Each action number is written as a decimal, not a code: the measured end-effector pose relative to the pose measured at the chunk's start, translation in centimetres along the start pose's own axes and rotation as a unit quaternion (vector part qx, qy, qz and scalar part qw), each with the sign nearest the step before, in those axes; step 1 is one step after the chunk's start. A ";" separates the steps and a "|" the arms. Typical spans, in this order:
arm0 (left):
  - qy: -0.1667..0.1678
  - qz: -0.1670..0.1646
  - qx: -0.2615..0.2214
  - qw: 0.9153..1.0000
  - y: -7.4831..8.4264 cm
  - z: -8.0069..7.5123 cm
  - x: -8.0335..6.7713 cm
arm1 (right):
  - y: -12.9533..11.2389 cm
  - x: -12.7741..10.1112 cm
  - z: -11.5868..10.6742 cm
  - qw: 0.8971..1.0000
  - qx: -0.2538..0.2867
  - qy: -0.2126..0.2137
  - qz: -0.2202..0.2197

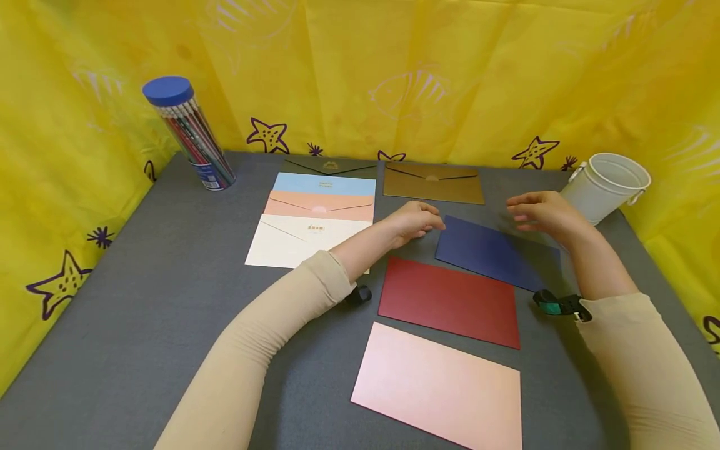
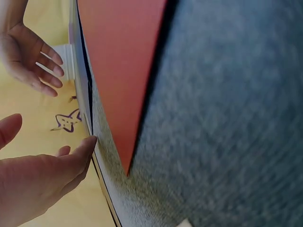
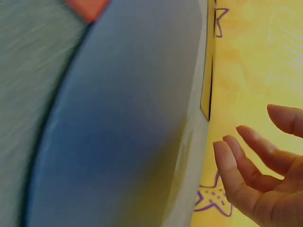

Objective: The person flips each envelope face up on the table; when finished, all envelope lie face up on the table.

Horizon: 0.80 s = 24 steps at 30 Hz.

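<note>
A clear tube of pencils with a blue lid (image 1: 188,132) is parked far left of the dark blue paper envelope (image 1: 495,253). A stack of light blue, peach and cream envelopes (image 1: 315,220) is laid out left of it too. The left hand (image 1: 415,222) is held loosely curled right at the blue envelope's left corner, nothing gripped. The right hand (image 1: 542,212) is hovered over its far right edge, fingers relaxed. A white metal bucket (image 1: 609,184) is seen just right.
</note>
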<state>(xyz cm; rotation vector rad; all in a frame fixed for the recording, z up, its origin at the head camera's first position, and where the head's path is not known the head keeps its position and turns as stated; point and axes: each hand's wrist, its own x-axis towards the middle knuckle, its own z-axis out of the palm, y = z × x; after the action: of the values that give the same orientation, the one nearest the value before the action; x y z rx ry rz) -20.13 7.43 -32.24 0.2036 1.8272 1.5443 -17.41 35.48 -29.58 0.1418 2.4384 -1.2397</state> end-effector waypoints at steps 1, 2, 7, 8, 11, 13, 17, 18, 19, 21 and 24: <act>0.001 0.001 0.002 1.000 -0.1 0.2 0.0 | 0.3 -0.3 -0.1 1.000 -0.005 -0.004 0.000; 0.001 0.002 0.004 1.000 -0.1 0.3 0.0 | 0.5 -0.5 -0.1 1.000 -0.009 -0.008 -0.001; -0.008 0.003 -0.001 1.000 -0.4 1.1 -0.1 | 2.0 -1.8 -0.3 0.999 -0.045 -0.022 -0.008; -0.011 0.002 -0.003 1.000 -0.4 1.2 -0.1 | 2.3 -2.1 -0.4 0.998 -0.055 -0.024 -0.010; -0.017 -0.003 -0.004 1.000 -0.5 1.6 -0.3 | 3.3 -3.0 -0.6 0.996 -0.089 -0.023 -0.012; -0.022 -0.003 -0.003 1.000 -0.6 1.8 -0.4 | 3.9 -3.5 -0.7 0.995 -0.100 -0.020 -0.010; -0.024 -0.001 -0.001 1.000 -0.6 1.9 -0.6 | 5.1 -4.7 -1.0 0.994 -0.110 -0.012 -0.009; -0.027 0.000 -0.001 1.000 -0.6 1.9 -0.6 | 5.3 -4.9 -1.0 0.994 -0.111 -0.009 -0.009; -0.027 0.000 -0.001 1.000 -0.7 1.9 -0.6 | 5.6 -5.2 -1.1 0.994 -0.111 -0.007 -0.008; -0.025 -0.001 -0.001 1.000 -0.7 1.9 -0.5 | 6.1 -5.6 -1.3 0.994 -0.111 -0.003 -0.005; -0.025 -0.002 -0.002 1.000 -0.8 1.8 -0.5 | 6.6 -6.1 -1.5 0.993 -0.117 0.001 0.010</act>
<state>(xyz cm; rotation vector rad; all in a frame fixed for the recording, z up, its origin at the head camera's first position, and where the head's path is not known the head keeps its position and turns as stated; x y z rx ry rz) -18.38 8.40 -32.76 0.2353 1.7838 1.5277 -10.48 41.21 -31.36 0.1013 2.5533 -0.9367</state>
